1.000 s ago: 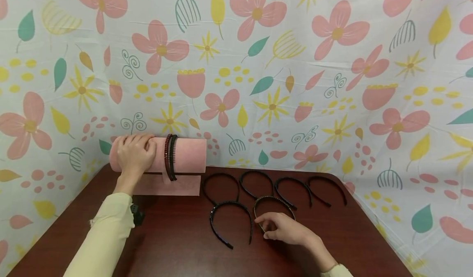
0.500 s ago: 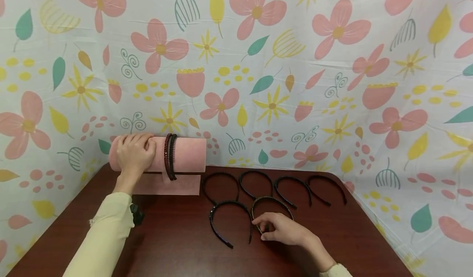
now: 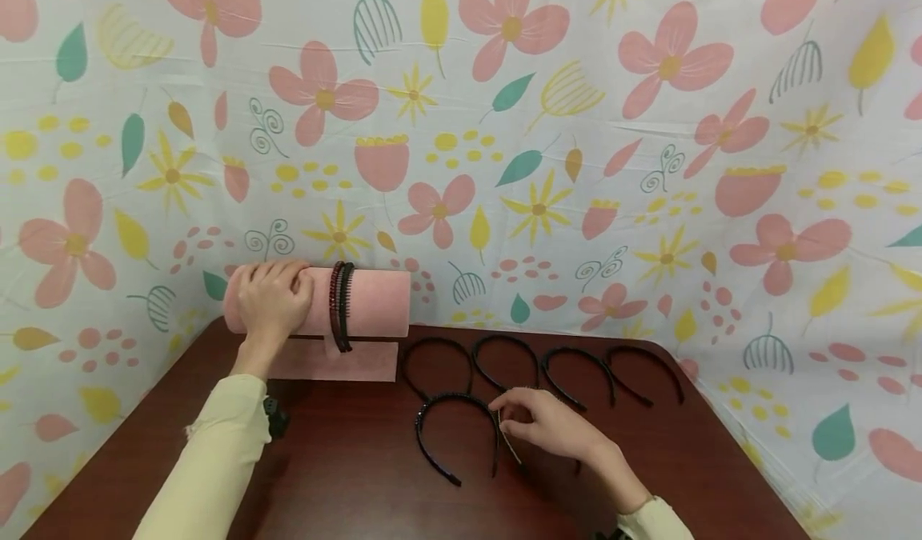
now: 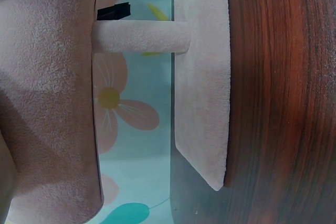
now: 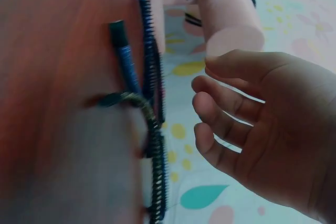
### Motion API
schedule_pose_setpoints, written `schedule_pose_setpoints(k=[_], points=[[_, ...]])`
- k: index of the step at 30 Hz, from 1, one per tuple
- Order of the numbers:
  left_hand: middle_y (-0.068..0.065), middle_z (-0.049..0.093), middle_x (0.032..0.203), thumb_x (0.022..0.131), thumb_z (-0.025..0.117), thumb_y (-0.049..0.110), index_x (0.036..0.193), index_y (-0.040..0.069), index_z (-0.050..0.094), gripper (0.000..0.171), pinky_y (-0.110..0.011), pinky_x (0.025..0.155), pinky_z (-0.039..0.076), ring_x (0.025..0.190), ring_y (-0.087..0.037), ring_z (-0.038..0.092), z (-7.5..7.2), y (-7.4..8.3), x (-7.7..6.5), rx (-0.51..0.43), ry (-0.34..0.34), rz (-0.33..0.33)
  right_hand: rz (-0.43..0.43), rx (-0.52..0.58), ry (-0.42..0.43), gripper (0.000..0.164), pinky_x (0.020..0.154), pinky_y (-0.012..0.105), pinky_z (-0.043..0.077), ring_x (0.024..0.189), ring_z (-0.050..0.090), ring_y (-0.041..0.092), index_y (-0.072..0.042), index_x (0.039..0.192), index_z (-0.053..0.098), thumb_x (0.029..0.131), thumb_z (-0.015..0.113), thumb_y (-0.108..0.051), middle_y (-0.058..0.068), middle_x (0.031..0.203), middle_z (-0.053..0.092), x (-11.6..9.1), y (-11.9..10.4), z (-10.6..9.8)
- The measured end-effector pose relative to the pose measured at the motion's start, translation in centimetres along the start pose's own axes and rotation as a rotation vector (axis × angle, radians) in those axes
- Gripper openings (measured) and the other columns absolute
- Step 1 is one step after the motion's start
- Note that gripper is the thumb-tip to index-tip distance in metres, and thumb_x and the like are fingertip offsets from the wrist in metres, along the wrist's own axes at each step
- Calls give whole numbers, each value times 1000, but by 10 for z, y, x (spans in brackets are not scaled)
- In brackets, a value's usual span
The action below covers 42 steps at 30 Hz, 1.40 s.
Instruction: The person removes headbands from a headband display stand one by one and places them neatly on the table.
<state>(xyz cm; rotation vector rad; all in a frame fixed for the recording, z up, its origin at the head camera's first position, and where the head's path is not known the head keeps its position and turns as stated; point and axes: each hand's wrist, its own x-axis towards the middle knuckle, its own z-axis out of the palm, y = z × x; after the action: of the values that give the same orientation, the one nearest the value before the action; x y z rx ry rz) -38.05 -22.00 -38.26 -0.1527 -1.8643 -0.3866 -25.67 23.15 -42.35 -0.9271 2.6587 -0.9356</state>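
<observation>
My left hand (image 3: 277, 300) grips the left end of a pink plush headband stand (image 3: 382, 300), its fingers bent over the roll. Two or more dark headbands (image 3: 341, 308), one reddish, sit around the roll right of that hand. My right hand (image 3: 551, 424) hovers above a headband with gold beading (image 3: 510, 440), hiding most of it. In the right wrist view, its loosely bent fingers (image 5: 205, 137) hold nothing and stay apart from the beaded headband (image 5: 157, 182). Just left of it lies a blue-black headband (image 3: 435, 464).
Several black headbands (image 3: 670, 368) lie in a row along the back of the dark wooden table (image 3: 346, 460). A flower-print cloth (image 3: 446, 108) hangs behind the table. The stand's flat pink base (image 4: 202, 103) rests near the back left.
The right hand, whose fingers were at the gold-beaded headband, has shifted it slightly left, then let go and risen off it. The left hand stays on the stand. The head view has shifted slightly.
</observation>
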Motion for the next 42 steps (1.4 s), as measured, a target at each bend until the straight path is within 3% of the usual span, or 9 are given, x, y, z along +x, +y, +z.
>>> schedule_pose_setpoints(k=[7,14,18,24,33,42], points=[[-12,77,97,91,49,25,95,8,78,35,-53,98,44,93,-36,68,1,2,-1,-13,-10,-7,51,-98,87,27,72,26,51,93,63,14,-19,124,64,98,61,-25,-5,105,66,11,-4,-9],[-13,76,96,89,50,26,94,8,78,33,-54,100,43,94,-36,67,0,0,-1,-24,-7,-26,106,-235,204,25,79,34,51,99,60,19,-12,120,66,95,65,-16,1,115,63,19,33,-11],[-13,76,96,90,50,25,95,8,78,34,-54,99,43,94,-36,67,0,-1,-1,-19,-7,-18,123,-229,214,24,81,39,51,101,59,21,-11,118,67,94,65,-14,3,117,62,23,51,-11],[-12,77,96,91,49,25,95,9,78,33,-53,99,44,94,-35,67,1,-2,0,-16,-7,-7,163,-231,252,24,79,37,49,96,56,16,-12,116,68,92,68,-12,0,113,61,30,68,-10],[-12,77,94,89,51,25,93,8,78,32,-53,97,44,92,-35,68,4,-1,-1,-19,5,-16,187,-371,267,20,83,41,52,102,60,23,-15,105,73,87,73,-7,-1,108,66,38,79,-5],[-12,77,96,89,51,26,94,8,78,33,-53,98,43,93,-35,67,3,-1,1,-21,-5,-20,153,-359,255,17,77,36,52,92,61,17,-15,101,74,87,72,-7,-2,102,66,38,82,-11]])
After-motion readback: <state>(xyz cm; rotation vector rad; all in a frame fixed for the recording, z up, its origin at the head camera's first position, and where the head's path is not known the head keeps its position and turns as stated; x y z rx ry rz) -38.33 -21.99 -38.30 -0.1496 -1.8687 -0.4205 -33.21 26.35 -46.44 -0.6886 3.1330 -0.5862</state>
